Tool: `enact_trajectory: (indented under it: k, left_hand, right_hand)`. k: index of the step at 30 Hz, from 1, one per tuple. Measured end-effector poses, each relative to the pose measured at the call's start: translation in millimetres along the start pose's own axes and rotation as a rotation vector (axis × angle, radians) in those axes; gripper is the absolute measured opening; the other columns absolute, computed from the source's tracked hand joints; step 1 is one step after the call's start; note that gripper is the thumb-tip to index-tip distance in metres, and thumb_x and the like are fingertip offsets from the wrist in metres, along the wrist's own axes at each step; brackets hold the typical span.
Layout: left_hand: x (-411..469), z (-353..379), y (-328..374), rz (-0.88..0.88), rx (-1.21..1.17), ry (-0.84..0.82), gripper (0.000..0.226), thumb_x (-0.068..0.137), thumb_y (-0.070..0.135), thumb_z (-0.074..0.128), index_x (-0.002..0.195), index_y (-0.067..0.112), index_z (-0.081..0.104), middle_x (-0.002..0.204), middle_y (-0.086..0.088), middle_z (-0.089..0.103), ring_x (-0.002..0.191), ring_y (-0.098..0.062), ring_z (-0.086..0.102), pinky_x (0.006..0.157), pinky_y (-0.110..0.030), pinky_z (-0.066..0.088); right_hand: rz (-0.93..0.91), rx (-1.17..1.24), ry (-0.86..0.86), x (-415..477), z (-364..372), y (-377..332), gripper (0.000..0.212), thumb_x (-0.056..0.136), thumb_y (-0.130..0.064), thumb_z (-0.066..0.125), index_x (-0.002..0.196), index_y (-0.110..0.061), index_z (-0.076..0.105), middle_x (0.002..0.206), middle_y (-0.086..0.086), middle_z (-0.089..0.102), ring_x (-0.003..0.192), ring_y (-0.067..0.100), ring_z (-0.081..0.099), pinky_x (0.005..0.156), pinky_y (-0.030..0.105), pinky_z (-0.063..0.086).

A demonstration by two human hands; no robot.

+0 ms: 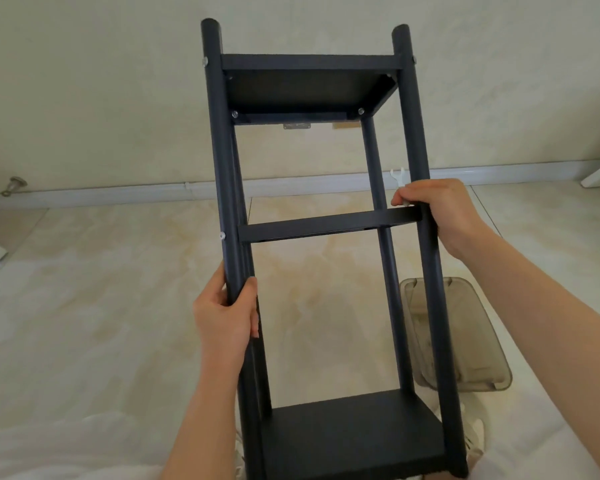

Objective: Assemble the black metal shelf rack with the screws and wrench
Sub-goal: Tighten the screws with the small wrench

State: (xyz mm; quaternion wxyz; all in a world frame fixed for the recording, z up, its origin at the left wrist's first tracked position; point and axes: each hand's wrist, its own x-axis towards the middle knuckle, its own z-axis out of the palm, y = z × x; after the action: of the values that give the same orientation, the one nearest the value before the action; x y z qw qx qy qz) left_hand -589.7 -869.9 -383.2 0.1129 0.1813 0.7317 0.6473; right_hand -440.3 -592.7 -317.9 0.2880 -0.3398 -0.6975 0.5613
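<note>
The black metal shelf rack (329,224) is held up in front of me, with three shelves between its round posts. My left hand (226,315) grips the near left post below the middle shelf. My right hand (440,213) wraps round the near right post at the middle shelf's end and pinches a small white wrench (398,177), whose forked head sticks up above my fingers. Silver screw heads show at the top shelf's corners (361,111) and on the left post (222,235) by the middle shelf.
A clear smoky plastic tray (478,344) lies on the cream tiled floor behind the rack at the right. A white baseboard (118,192) runs along the wall. A metal door stop (14,185) sits at the far left, and white furniture edges show at both sides.
</note>
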Motion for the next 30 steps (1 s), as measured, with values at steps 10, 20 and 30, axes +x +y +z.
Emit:
enact_trajectory:
  k: [10,20,30]
  left_hand:
    - [6,-12,-10,-0.038,0.040,0.171,0.017,0.095,0.025,0.066,0.086,0.012,0.062,0.056,-0.014,0.046,0.040,-0.020,0.042,0.040,-0.028,0.042]
    - [22,-13,-24,-0.111,0.096,0.215,0.018,0.102,0.030,0.055,0.109,0.014,0.061,0.084,-0.005,0.060,0.071,-0.027,0.055,0.067,-0.042,0.050]
    - [9,7,11,-0.121,0.321,-0.005,0.075,0.099,0.010,0.054,0.160,0.028,0.014,0.163,0.001,0.026,0.149,-0.019,0.027,0.121,-0.040,0.026]
  right_hand:
    - [-0.125,0.004,-0.230,-24,2,-51,0.021,0.081,-0.017,0.059,0.067,-0.008,0.073,0.081,0.017,0.067,0.085,0.024,0.059,0.085,0.041,0.037]
    - [-0.106,0.116,-0.296,-54,36,-94,0.026,0.081,-0.026,0.056,0.062,-0.023,0.073,0.073,-0.003,0.061,0.065,0.002,0.055,0.049,0.011,0.036]
    - [-0.032,0.155,-0.214,-63,47,-103,0.024,0.087,-0.023,0.057,0.066,-0.023,0.069,0.076,0.001,0.059,0.066,0.005,0.057,0.050,0.010,0.042]
